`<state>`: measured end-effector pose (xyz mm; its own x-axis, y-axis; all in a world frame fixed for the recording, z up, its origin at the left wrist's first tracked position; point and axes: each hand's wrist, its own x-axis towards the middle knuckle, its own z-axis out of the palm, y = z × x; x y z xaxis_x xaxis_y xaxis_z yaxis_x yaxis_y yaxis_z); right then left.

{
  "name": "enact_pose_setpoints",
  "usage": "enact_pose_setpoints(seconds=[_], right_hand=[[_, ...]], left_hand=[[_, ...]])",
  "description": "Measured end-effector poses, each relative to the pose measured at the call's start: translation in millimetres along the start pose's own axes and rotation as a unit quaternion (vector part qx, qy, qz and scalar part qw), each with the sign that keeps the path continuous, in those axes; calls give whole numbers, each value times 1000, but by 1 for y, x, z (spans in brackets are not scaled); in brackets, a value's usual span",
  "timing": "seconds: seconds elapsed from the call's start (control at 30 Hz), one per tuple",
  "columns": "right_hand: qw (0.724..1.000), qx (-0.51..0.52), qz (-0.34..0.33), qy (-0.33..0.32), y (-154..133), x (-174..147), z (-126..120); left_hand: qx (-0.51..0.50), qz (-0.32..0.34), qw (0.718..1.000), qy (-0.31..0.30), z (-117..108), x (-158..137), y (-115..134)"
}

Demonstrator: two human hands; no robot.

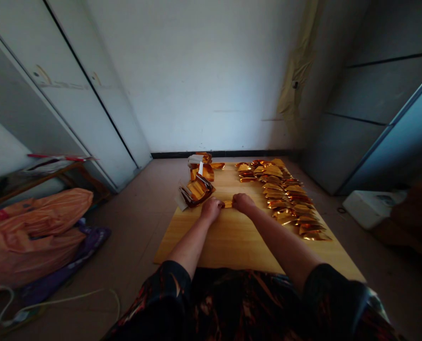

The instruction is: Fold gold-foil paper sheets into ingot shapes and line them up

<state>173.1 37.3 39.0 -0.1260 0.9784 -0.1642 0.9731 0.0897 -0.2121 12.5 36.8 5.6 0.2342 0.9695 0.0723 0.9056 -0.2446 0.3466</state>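
Between my two hands a small strip of gold foil paper (227, 204) is held just above the wooden board. My left hand (212, 208) is closed on its left end, and my right hand (242, 203) pinches the right end. Just beyond my left hand lies a loose stack of gold foil sheets (197, 189) with curled edges. To the right of my right hand, rows of folded gold foil pieces (275, 193) overlap along the board. The fingertips are small and partly hidden.
The wooden board (228, 246) lies in front of me, near the white wall (204, 80). More foil sheets (202, 171) sit at its far left. On the floor at left are an orange plastic bag (37, 237) and a pale cord (72, 298). Cabinets (79, 90) stand left; a white box (363, 208) is right.
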Motion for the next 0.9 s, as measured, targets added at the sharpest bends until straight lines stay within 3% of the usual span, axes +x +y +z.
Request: enact_pose_setpoints(seconds=[0.3, 0.67, 0.9], right_hand=[[990, 68, 84, -89, 0, 29, 2], [985, 96, 116, -87, -11, 29, 4], [976, 124, 115, -138, -2, 39, 7]], left_hand=[[4, -45, 999, 6, -5, -3, -1], [6, -64, 998, 7, -5, -5, 2], [5, -63, 998, 3, -6, -7, 3]])
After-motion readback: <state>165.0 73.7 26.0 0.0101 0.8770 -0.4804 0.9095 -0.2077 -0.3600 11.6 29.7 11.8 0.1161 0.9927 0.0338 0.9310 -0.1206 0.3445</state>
